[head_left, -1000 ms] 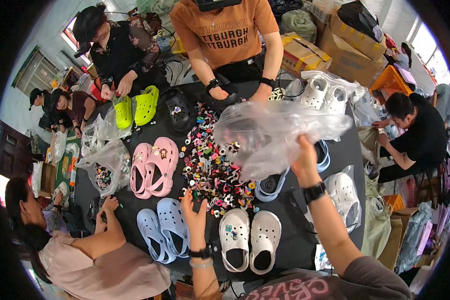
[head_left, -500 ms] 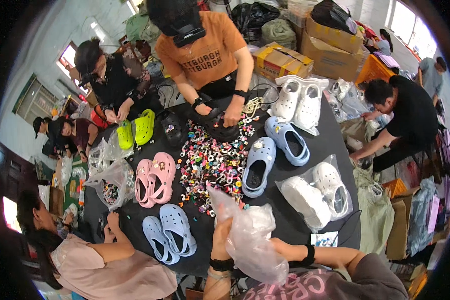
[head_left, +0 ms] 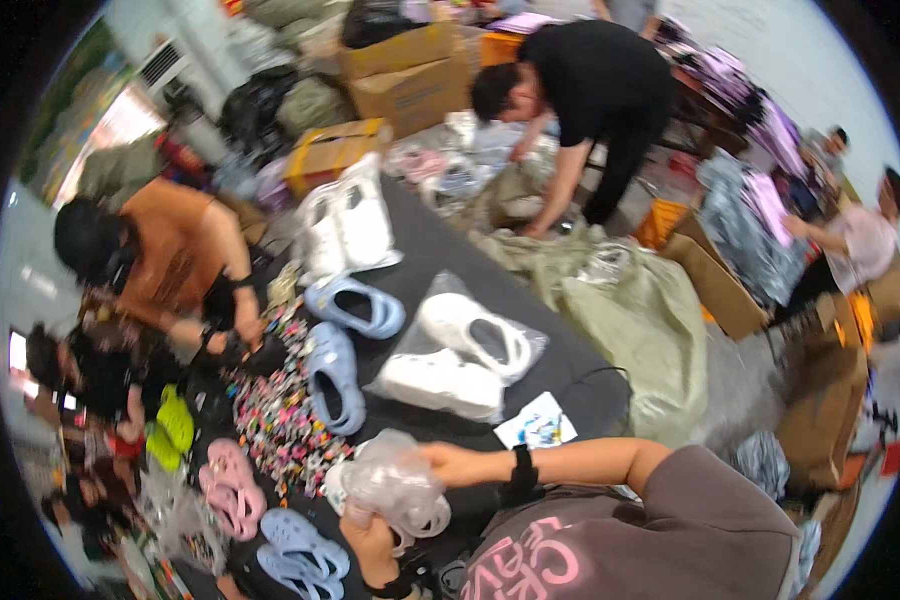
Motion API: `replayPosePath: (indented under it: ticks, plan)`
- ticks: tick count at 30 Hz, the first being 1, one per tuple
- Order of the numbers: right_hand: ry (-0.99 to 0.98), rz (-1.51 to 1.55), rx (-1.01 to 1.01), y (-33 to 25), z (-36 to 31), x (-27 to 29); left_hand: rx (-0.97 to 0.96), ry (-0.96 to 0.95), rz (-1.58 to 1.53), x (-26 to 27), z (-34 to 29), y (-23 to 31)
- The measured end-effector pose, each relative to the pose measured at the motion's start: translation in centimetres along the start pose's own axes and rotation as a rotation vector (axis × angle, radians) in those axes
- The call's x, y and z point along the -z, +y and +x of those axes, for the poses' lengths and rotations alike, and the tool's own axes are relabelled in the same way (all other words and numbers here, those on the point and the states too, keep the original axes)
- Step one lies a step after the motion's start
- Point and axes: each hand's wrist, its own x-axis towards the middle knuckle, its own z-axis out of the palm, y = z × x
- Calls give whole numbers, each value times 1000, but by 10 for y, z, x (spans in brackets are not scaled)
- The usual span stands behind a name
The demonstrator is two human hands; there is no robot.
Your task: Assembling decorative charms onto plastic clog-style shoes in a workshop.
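My left hand (head_left: 370, 540) is wrapped round the lower left side of a white clog (head_left: 432, 520). A crumpled clear plastic bag (head_left: 395, 470) lies over the clog and partly hides it. My right hand (head_left: 457, 465) pinches the bag's edge from the right. Both hands are just above the near edge of the black table (head_left: 470, 262). Beyond them a pair of blue clogs (head_left: 336, 380) stands beside a heap of small colourful charms (head_left: 280, 400). White clogs (head_left: 450, 385) in a clear bag lie farther to the right.
A small printed packet (head_left: 537, 422) lies near my right forearm. Pink clogs (head_left: 232, 490) and another blue pair (head_left: 302, 550) stand left. Across the table, a person in orange (head_left: 185, 235) handles a dark clog. A person in black (head_left: 605, 85) bends over green sacks (head_left: 640, 330).
My view has swung to the right, so the table sits farther left. The bag, held up and stretched out before, is now bunched over the white clog between my hands.
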Motion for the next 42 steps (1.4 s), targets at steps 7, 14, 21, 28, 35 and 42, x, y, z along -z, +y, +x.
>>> replayPosePath:
  ticks: [7,14,21,28,35,42]
  plan:
    - [179,378,61,-41,-73,20,-268,-473,610,-56,27,-11]
    - [337,282,-91,-47,-151,61,-450,-650,623,-164,23,26]
    - [439,575,-69,-52,-188,76,-489,-343,679,-192,7,-12]
    - [538,-240,-116,-62,-198,142,49,-52,516,-108,-12,-59]
    - [-178,-636,188,-114,-105,73,262,-189,-176,-129,-23,-34]
    - [-345,-559,139,-62,-64,47,1,-34,205,-93,-65,-69]
